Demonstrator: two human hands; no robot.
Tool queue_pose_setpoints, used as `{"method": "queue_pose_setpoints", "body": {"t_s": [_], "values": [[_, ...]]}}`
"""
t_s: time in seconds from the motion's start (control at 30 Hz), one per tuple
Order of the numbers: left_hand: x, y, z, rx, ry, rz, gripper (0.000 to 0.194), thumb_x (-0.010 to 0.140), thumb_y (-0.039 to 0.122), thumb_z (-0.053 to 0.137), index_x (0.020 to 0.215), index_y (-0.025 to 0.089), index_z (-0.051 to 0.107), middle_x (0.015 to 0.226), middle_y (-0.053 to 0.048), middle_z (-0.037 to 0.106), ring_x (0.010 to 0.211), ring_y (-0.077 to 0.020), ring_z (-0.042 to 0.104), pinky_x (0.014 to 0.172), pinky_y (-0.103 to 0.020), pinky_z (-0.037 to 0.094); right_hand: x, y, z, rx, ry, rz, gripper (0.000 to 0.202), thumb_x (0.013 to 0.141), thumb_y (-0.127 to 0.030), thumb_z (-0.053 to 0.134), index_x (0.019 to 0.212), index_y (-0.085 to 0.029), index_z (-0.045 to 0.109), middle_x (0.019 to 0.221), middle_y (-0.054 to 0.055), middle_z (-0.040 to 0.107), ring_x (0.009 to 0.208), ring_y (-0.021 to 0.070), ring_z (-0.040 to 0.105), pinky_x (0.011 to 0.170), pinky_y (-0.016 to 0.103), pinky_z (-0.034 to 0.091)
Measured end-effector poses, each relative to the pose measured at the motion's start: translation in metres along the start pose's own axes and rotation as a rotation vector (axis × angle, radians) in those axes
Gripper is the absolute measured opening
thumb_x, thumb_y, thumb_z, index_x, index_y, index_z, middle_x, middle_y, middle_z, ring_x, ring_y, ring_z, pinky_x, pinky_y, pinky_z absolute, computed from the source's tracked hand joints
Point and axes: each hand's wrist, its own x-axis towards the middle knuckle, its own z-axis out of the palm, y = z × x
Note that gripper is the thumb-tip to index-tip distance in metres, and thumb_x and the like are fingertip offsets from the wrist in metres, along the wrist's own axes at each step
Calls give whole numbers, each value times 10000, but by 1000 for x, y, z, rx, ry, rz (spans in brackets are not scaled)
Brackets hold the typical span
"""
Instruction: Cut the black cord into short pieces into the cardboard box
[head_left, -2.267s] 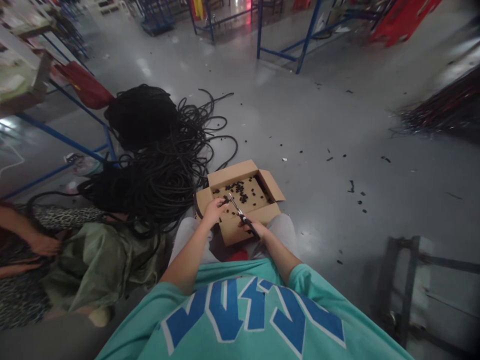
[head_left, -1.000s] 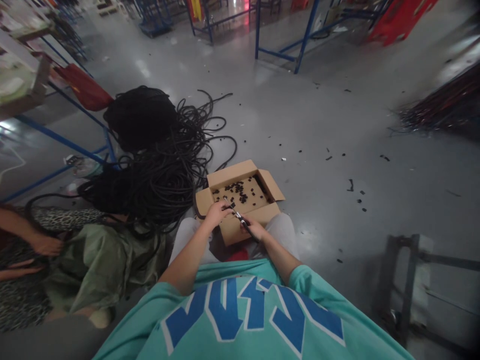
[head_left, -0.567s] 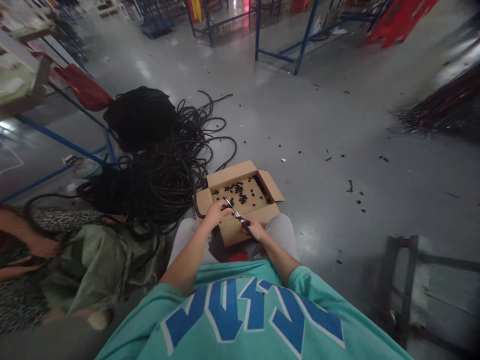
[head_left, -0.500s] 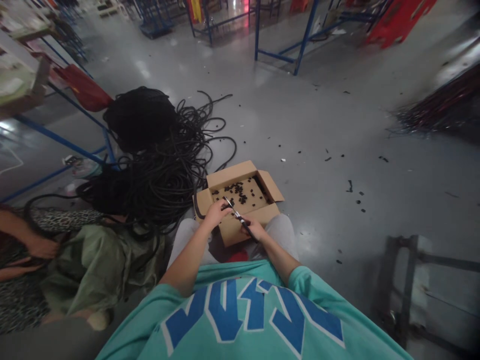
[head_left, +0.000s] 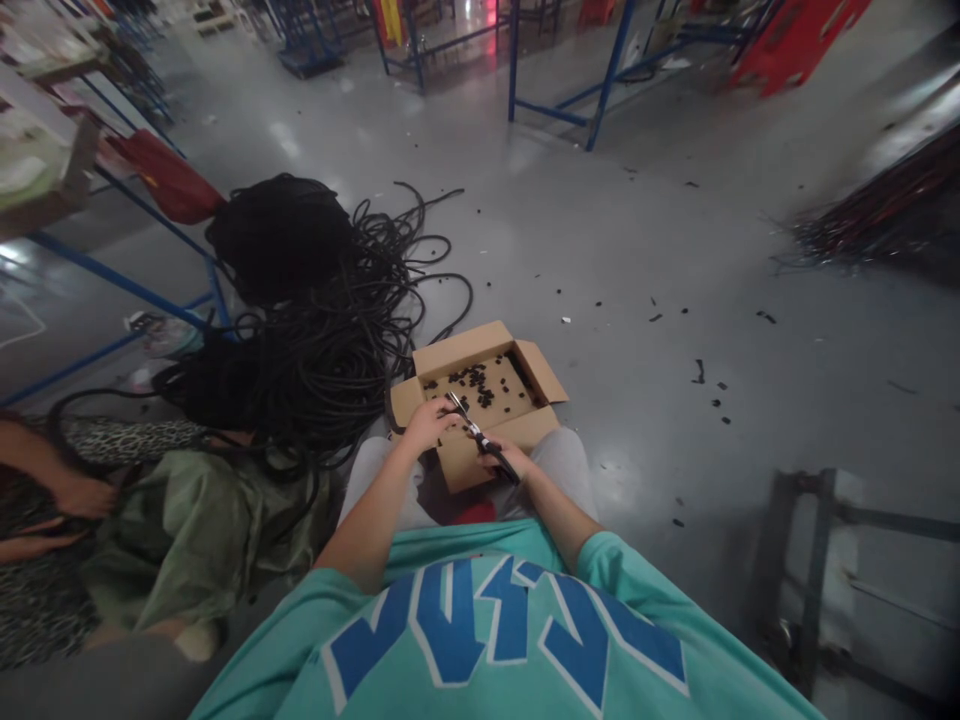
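My right hand (head_left: 504,455) grips black-handled scissors (head_left: 484,440) above the near side of an open cardboard box (head_left: 540,425). Their blades point up and left, close to the fingertips of my left hand (head_left: 429,422). That hand is closed on a black cord (head_left: 391,412), which curves in over the box's left flap; my fingers hide most of its end. Many short black cut pieces (head_left: 480,385) lie scattered on the box floor, which sits between my knees.
A big heap of black cord (head_left: 315,340) lies on the floor to the left. A seated co-worker's hand (head_left: 84,495) is at far left. Small black scraps (head_left: 699,372) dot the grey floor at right, near a metal frame (head_left: 817,560). Blue table legs (head_left: 600,100) stand ahead.
The scissors' handles and blades look spread wider than before. My left hand has shifted slightly left; the box and cord heap stay put.
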Motion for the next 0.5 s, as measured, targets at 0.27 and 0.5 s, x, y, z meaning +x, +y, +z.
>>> {"method": "queue_pose_setpoints", "body": {"t_s": [0.27, 0.5], "values": [[-1, -2, 1, -73, -138, -94, 185, 663, 288, 531, 722, 120, 584, 428, 34, 510, 404, -75, 452, 460, -205, 364, 2, -4, -1, -60, 27, -75, 649, 469, -136, 622, 1104, -189, 500, 567, -69, 501, 528, 60, 444, 520, 189, 321], [2, 5, -5, 44, -75, -76, 179, 663, 299, 521, 653, 131, 581, 438, 21, 539, 457, -96, 478, 521, -220, 366, 1, -2, 4, -44, 87, -75, 630, 493, -167, 599, 1114, -165, 493, 457, -103, 426, 397, 35, 340, 418, 177, 248]]}}
